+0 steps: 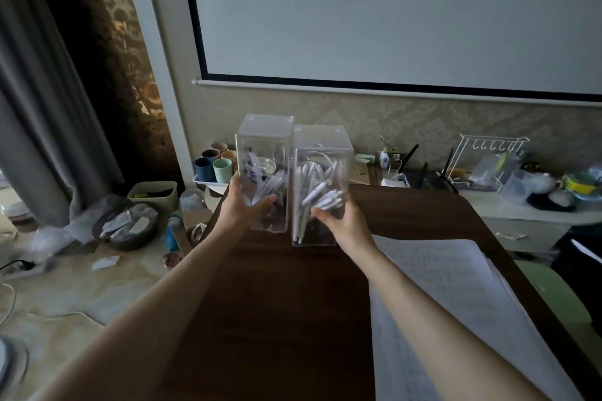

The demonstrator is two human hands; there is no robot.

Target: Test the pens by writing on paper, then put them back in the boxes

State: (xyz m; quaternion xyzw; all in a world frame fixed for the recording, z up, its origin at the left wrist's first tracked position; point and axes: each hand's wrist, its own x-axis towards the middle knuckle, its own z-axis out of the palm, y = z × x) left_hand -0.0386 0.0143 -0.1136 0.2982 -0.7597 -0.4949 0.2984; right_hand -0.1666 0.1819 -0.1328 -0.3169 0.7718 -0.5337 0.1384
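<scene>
Two tall clear plastic boxes stand side by side at the far end of a dark brown wooden table [277,303], their near walls touching or nearly so. Left clear box [264,153]: square section, closed flat top, holds a loose bundle of white pens with dark tips [260,182], leaning at mixed angles in the lower half. Right clear box [322,156]: same build, holds white pens [321,192] piled slantwise, some standing almost upright along the front-left corner. Upper half of each box looks unfilled.

Both arms bare, stretched forward from the bottom of the view. Left hand [242,208] is cupped on the left box's lower near-left side, thumb across the front face, fingers wrapped on the side wall, gripping the box. Right hand [338,219] presses the right box's lower front-right, fingertips curled onto the front face, holding it. Whether either box is lifted off the table cannot be told.

A stack of white lined paper sheets [456,303] lies on the table's right half, near the right forearm.

Beyond the left box, a tray of coloured plastic cups [213,166] on the floor side.
</scene>
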